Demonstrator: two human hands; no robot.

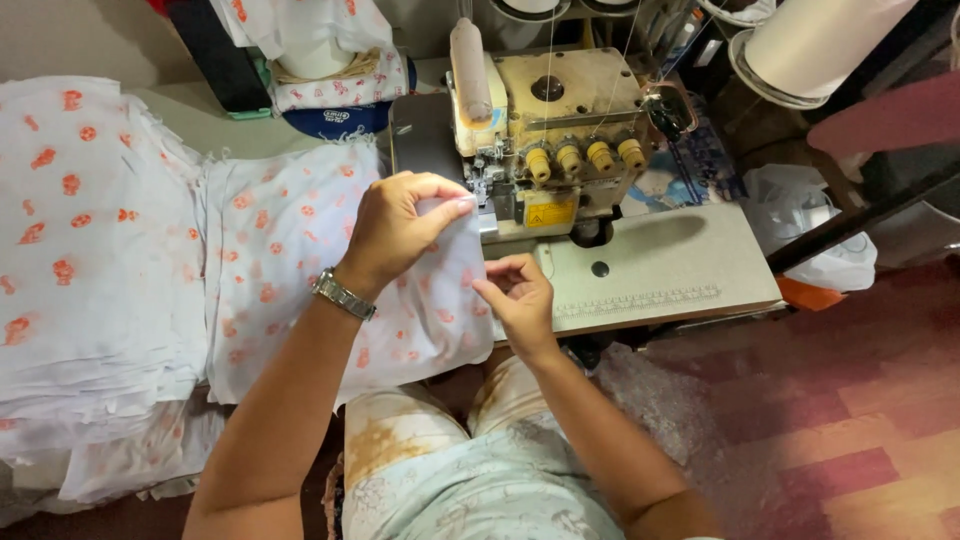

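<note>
Fabric fills the head view, the only one: a white cloth piece (420,300) printed with orange motifs lies across the near edge of the sewing table (680,265), just in front of the beige overlock machine (560,130). The left hand (395,225), with a metal watch (343,295) at the wrist, pinches the far edge of the cloth piece right beside the machine's presser foot (480,185). The right hand (520,295) grasps the same piece nearer the body, fingers closed on its right edge. Both hands hold cloth; neither is free.

Doing this well seems to call for keeping the two layers' edges flush and flat between the hands, with the left fingertips kept to the side of the foot and not beneath it, since they sit very close to it now.

Left of the hands, a tall stack of printed cloth (90,260) and a second pile (280,230) crowd the surface, touching the piece in hand, so there is little open room that way. To the right, the table shows a bare stretch with a ruler strip (640,300) along its near edge. Thread cones (820,40) stand far right, well apart from the hands. Beyond the table's right edge lies a reddish floor (860,400).
</note>
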